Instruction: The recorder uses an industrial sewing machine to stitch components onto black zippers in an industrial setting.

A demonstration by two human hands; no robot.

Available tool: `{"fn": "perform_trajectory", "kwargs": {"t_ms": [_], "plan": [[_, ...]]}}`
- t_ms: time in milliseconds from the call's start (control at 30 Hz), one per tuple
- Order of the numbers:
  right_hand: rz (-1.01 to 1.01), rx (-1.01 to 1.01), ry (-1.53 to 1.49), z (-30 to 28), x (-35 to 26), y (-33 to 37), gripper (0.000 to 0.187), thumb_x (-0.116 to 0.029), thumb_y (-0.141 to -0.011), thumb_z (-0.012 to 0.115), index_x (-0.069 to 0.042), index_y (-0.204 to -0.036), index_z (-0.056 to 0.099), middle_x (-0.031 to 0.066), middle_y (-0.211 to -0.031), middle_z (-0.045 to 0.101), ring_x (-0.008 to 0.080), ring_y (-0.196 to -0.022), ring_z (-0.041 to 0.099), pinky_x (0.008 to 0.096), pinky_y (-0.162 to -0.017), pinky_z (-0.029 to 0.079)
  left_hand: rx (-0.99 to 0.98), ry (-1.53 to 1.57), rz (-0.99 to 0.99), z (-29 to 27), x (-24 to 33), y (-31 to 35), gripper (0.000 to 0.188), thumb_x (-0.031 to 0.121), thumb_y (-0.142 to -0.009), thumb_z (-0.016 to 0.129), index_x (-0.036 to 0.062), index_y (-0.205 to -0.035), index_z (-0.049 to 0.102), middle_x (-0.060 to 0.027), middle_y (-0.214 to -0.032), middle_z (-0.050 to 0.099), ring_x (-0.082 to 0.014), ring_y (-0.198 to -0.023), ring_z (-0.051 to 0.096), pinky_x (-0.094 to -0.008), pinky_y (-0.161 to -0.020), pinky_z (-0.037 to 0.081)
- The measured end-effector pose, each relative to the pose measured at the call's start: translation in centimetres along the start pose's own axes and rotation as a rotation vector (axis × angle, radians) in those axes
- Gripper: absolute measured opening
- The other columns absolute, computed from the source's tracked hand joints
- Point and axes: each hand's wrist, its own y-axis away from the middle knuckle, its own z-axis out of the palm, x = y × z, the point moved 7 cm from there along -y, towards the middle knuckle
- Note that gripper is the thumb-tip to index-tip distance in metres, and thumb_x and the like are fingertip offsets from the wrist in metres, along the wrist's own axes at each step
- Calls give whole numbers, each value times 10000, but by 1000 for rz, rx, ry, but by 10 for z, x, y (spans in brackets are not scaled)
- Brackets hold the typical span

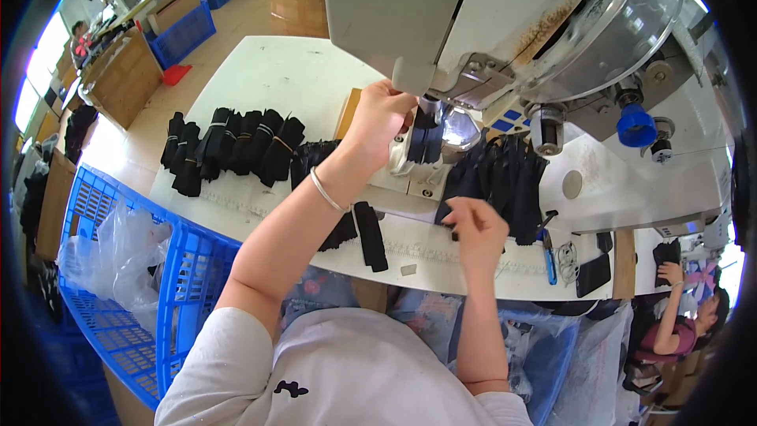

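Near the centre of the frame the left hand [380, 117] reaches up under the head of a grey sewing machine [489, 16], its fingers closed around a small dark folded strap piece [426, 140] that sits at the needle area, just above the metal plate in the middle of the picture. A thin silver bracelet [326, 191] circles the left wrist. Lower and to the right of centre, the right hand [477, 229] rests on the white table [268, 79], its fingertips pinched on the lower edge of a loose heap of black strap pieces [505, 173] that fans out just right of the needle area. Between the 2 forearms, a single black strap [370, 235] lies flat across the table's front edge, apart from either hand. Left of centre, a row of black bundles tied with pale bands [233, 146] lies side by side on the table top. At the right of the machine a blue knob [636, 126] sticks out under its body, and below it, near the table's front edge, lie a blue-handled tool [548, 256] and a dark phone [593, 272]. In the lower left of the frame stands a blue plastic crate [169, 284] holding a crumpled clear plastic bag [118, 256]. At the lower right edge another person [682, 323] in a dark red top sits at a separate station.
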Motion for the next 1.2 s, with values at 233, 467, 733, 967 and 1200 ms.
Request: {"fn": "perform_trajectory", "kwargs": {"t_ms": [233, 467, 733, 967, 1200], "plan": [[-297, 190, 941, -42, 8, -34, 359, -145, -800, 679, -72, -1130, 559, 114, -950, 566, 305, -967, 532, 366, -836, 434, -77, 21, 127, -16, 30, 2, 123, 81, -830, 662, -37, -822, 625, -11, -656, 552, -89, -538, 472, -222, -506, 373], [-114, 131, 876, -63, 31, -37, 222, -149, -788, 689, -48, -953, 582, 84, -840, 544, 279, -840, 542, 386, -744, 433, 43, -856, 217, -99, 44, 106, 109, 47, -761, 712, 7, -779, 612, -20, -792, 558, -98, -695, 520, -238, -625, 418], [-83, 149, 804, -53, 21, -31, 181, -132, -792, 695, -49, -905, 580, 75, -793, 547, 267, -711, 538, 373, -674, 439, 197, -1212, 252, -127, -6, 156, 149, 25, -739, 699, 18, -832, 582, -93, -880, 551, -285, -868, 531, -344, -730, 441], [-102, 220, 740, -65, 28, -25, 339, -110, -785, 705, -51, -1102, 597, 76, -755, 554, 249, -752, 553, 367, -700, 445, 204, -871, 156, -132, -6, 151, 211, -50, -746, 686, 31, -896, 561, -13, -760, 525, -101, -669, 504, -221, -626, 419], [-152, 268, 600, -69, 3, -18, 188, -118, -829, 684, 35, -877, 587, 58, -710, 549, 180, -641, 537, 314, -625, 441, 317, -836, 192, -144, -23, 117, 212, -7, -787, 674, 33, -949, 543, -2, -777, 523, -76, -687, 509, -211, -632, 424]]}}
